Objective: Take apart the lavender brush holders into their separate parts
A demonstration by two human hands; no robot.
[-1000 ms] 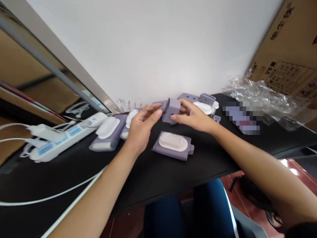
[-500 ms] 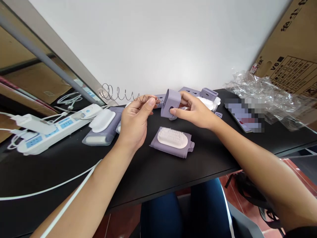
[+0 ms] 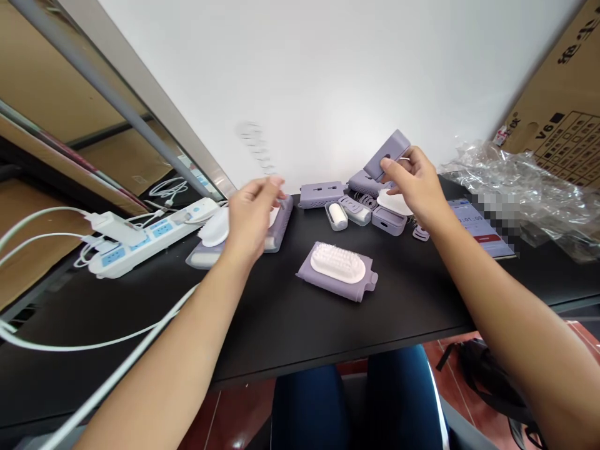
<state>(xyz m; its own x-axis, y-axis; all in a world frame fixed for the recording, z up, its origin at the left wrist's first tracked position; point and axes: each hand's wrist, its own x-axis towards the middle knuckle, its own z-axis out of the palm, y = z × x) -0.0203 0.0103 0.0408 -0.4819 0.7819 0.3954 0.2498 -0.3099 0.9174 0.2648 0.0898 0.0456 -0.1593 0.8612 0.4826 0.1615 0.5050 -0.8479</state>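
Note:
My left hand (image 3: 253,215), smeared a little by motion, is closed in a pinch on a thin wire spring (image 3: 257,150), which sticks up blurred against the wall. In my right hand (image 3: 412,184) is a purple plastic housing (image 3: 388,153) with a round hole, gripped between thumb and fingers and tilted over the parts at the back. On the table between my forearms lies a purple panel with a white bristle brush (image 3: 337,262) on top, bristles up. Behind my left hand are more purple pieces with white brush pads (image 3: 216,228), partly hidden.
Purple parts (image 3: 322,194), a small case with a white roller (image 3: 336,215) and an open purple box (image 3: 389,220) stand along the wall. A power strip (image 3: 154,237) with white cables is left; a phone (image 3: 482,228), clear plastic wrap (image 3: 520,187) and a cardboard box (image 3: 557,119) are right.
My right hand has carried the purple housing to the right, away from the spring. The spring has swung from lying sideways to pointing upward in my left hand. The view has shifted slightly.

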